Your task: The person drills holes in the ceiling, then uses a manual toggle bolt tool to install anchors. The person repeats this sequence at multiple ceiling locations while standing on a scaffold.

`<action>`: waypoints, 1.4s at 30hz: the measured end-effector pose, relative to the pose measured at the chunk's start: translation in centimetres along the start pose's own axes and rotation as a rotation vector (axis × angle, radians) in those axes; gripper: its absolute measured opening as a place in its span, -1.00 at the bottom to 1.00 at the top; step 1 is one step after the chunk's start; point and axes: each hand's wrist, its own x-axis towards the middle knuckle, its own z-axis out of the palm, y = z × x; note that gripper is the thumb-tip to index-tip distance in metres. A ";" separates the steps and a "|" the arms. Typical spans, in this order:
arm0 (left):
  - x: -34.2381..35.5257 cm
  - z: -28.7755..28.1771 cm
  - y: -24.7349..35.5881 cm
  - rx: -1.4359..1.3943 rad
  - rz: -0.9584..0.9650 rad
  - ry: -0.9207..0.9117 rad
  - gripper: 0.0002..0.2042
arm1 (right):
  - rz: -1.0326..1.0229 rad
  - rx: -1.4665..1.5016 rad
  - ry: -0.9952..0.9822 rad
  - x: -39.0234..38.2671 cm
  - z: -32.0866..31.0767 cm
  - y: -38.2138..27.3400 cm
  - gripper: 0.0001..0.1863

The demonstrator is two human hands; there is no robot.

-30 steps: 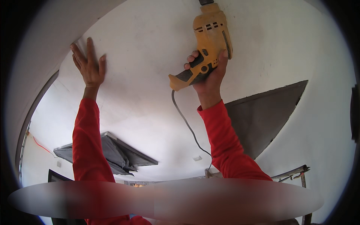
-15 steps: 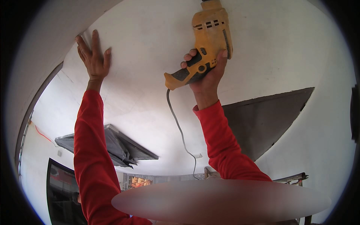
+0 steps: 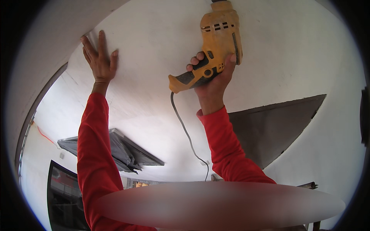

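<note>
A yellow and black electric drill (image 3: pixel 219 36) is raised against the white surface overhead. My right hand (image 3: pixel 213 87) grips its handle, fingers curled round one side and the thumb along the body. The drill's front end runs out at the top of the picture, so its bit and tip are hidden. From the handle's base hangs a dark power cord (image 3: pixel 184 129), which drops behind the blurred patch. To the left, my left hand (image 3: pixel 102 66) rests spread on the white surface, near a corner with another panel. Nothing is in that hand.
A dark opening (image 3: pixel 275 125) with ragged edges lies right of my right forearm. Behind my left arm hangs a grey covered panel (image 3: pixel 127 152). A dark glass pane (image 3: pixel 65 198) stands lower left, and a metal bar end (image 3: pixel 308 185) shows lower right. A blurred oval hides the bottom middle.
The view has shifted slightly. The drill's body sits a little lower and further right in the picture, and its cord swings right. Both hands keep their hold and pose.
</note>
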 end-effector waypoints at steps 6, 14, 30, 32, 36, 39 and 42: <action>0.0 -0.1 0.0 -0.007 0.002 0.000 -0.23 | -0.040 0.105 -0.109 0.5 -0.6 0.9 -0.43; -0.1 -0.1 -0.1 -0.020 0.006 0.005 -0.25 | -0.065 -0.018 0.068 0.1 1.6 1.3 -0.47; -0.2 0.0 -0.3 -0.016 0.022 0.025 -0.26 | -0.115 -0.021 0.029 0.9 0.4 2.1 -0.28; -0.2 0.0 -0.4 -0.021 0.017 0.022 -0.26 | -0.107 0.019 0.001 0.7 0.6 2.2 -0.43; -0.3 0.1 -0.5 -0.025 0.010 0.018 -0.26 | -0.138 -0.028 -0.012 0.5 0.6 2.3 -0.45; -0.4 0.2 -0.7 -0.015 0.016 0.019 -0.25 | -0.151 -0.034 -0.025 0.7 0.5 2.4 -0.43; -0.3 0.2 -0.7 -0.007 0.019 0.024 -0.25 | -0.155 -0.017 -0.063 0.8 0.3 2.4 -0.44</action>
